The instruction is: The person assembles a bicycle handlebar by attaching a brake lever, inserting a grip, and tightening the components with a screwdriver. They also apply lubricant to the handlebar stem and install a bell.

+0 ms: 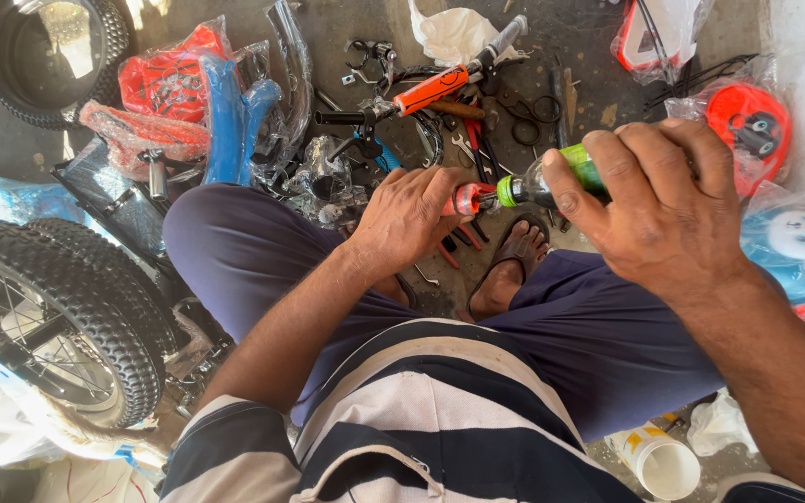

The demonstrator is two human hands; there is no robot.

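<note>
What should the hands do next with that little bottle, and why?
Probably tip the green-capped bottle a bit more. The right hand already aims its nozzle at the small red part pinched in the left hand, and the two nearly touch.

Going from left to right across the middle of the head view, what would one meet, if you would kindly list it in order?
Spoked bicycle wheel → left hand → small red part it grips → green-capped bottle → right hand → blue toy face in plastic wrap.
</note>
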